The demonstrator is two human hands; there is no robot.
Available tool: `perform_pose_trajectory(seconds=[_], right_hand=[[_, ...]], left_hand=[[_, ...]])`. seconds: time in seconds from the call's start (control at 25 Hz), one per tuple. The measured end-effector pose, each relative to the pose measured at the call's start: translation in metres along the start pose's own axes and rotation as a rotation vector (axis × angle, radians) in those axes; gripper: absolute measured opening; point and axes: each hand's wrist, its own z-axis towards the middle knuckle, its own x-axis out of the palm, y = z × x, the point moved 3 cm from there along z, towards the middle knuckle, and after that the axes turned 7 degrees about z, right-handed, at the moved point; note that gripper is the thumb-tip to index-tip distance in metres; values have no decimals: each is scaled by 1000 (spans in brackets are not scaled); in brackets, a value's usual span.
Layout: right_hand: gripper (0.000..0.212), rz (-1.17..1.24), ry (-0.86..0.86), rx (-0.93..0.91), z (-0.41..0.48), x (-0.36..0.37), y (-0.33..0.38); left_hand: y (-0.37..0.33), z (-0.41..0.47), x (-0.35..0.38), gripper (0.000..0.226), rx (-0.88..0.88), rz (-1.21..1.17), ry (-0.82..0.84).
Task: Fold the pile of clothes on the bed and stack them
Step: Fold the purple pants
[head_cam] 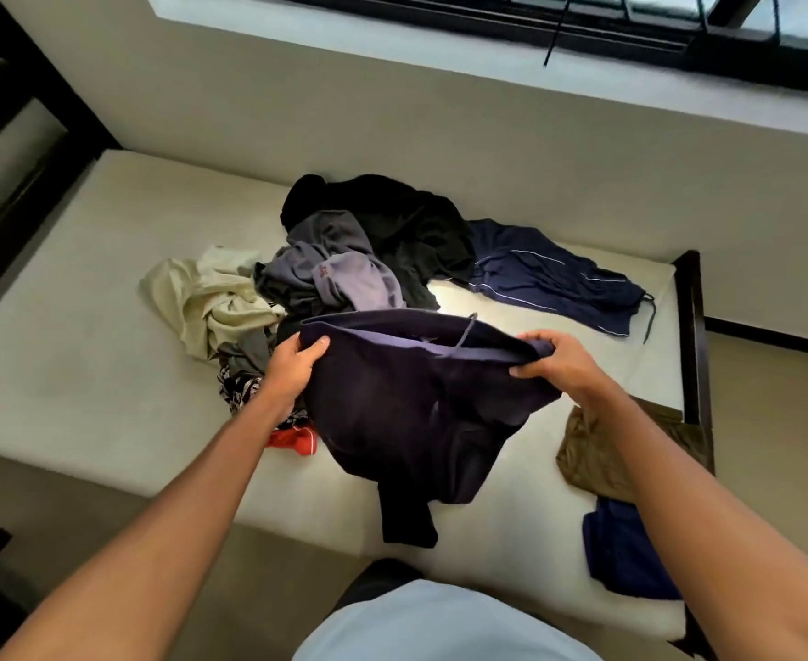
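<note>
Left hand [297, 367] and right hand [557, 362] each pinch the waistband [421, 333] of what look like dark shorts [416, 422]; best stretch it taut before laying flat.

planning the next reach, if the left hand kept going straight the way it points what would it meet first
Beyond the dark navy garment that the left hand grips, probably the grey garment just ahead; the hand's height above that is unclear.
</note>
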Motion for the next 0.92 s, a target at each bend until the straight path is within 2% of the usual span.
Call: perform_pose_trajectory(seconds=[0.08,0.16,0.28,0.4,0.52,0.6,0.72,0.92], right_hand=[[42,-158,180,137,-9,4,-23],[37,-237,226,193,-21,5,-41],[17,-265,180,237,-39,4,-54],[11,-209,40,223,-48,9,-52],[18,-37,-230,79,-45,12,-16],[18,133,-352,-45,-39,9,22],[12,397,-397,-232,-32,-5,96],[13,641,-361,-505,-63,-30,222]], left_hand=[[12,0,5,11,-9,88,25],[24,-2,9,12,9,258,73],[26,-6,12,18,-10,357,103],[21,-6,14,12,-11,345,99],[-12,-9,23,15,22,206,-9],[-54,-10,28,15,79,78,-117],[-136,-20,35,13,208,-82,-244],[-265,-83,52,16,475,-195,-369]])
